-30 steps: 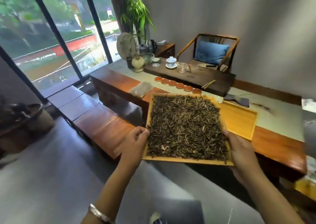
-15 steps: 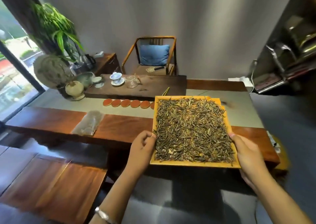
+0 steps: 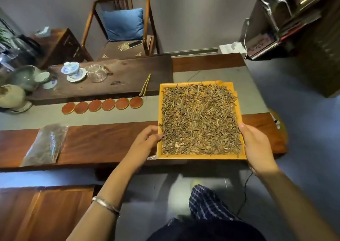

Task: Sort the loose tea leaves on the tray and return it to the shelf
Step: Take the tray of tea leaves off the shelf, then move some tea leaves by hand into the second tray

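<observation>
A square yellow wooden tray [image 3: 201, 156] is held level above the right end of the long wooden table [image 3: 95, 141]. Loose brown and golden tea leaves [image 3: 199, 119] cover nearly its whole floor. My left hand [image 3: 145, 141] grips the tray's left rim near the front corner, thumb on top. On the opposite side my right hand [image 3: 254, 145] grips the right rim, thumb over the edge. A dark shelf [image 3: 294, 19] with wrapped goods stands at the upper right.
On the table lie a clear bag of tea [image 3: 45, 145], a row of several round red coasters [image 3: 103, 105], a dark tea board [image 3: 117, 76] with a lidded cup, a glass pitcher and tongs. A chair with a blue cushion [image 3: 123, 24] stands behind. A bench [image 3: 46, 211] sits at lower left.
The view has swung right, from the window to the table's right end and the shelf. Both hands kept their grip on the tray and carried it along.
</observation>
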### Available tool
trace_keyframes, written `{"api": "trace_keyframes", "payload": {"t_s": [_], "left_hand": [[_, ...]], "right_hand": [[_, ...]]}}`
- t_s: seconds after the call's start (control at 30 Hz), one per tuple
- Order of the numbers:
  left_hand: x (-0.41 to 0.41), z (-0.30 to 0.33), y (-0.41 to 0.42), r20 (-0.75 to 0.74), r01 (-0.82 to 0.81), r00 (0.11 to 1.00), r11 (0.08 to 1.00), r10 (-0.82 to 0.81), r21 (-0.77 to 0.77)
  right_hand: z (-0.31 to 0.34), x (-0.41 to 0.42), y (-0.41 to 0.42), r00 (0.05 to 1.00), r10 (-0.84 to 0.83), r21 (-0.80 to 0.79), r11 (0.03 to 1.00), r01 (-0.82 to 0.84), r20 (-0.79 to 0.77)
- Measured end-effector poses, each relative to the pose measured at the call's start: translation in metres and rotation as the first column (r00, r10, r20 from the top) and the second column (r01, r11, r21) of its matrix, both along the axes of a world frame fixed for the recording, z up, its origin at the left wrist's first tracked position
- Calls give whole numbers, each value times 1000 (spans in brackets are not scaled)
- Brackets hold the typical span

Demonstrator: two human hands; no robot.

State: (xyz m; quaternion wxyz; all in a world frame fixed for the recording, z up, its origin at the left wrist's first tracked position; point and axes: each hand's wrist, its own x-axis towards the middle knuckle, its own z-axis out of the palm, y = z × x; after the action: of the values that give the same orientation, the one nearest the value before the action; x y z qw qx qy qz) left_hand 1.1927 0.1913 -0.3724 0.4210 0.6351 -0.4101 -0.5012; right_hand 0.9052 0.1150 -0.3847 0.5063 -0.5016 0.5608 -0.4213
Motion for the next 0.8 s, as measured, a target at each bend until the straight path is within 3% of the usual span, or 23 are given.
{"api": "trace_keyframes", "payload": {"t_s": [0.23, 0.37, 0.6, 0.8], "left_hand": [[9, -42, -38, -1, 62, 998, 981, -63, 181], [7, -58, -44, 7, 36, 999, 982, -38, 187], [8, -68, -53, -65, -43, 996, 977, 58, 207], [18, -73, -54, -316, -53, 940, 967, 133, 250]], "right_hand": [[-35, 1, -55, 987, 109, 30, 994, -106, -115], [-56, -1, -70, 971, 215, 165, 967, -195, -110], [-69, 9, -70, 972, 207, 208, 961, -181, -111], [-73, 15, -63, 970, 211, 220, 958, -181, -121]]}}
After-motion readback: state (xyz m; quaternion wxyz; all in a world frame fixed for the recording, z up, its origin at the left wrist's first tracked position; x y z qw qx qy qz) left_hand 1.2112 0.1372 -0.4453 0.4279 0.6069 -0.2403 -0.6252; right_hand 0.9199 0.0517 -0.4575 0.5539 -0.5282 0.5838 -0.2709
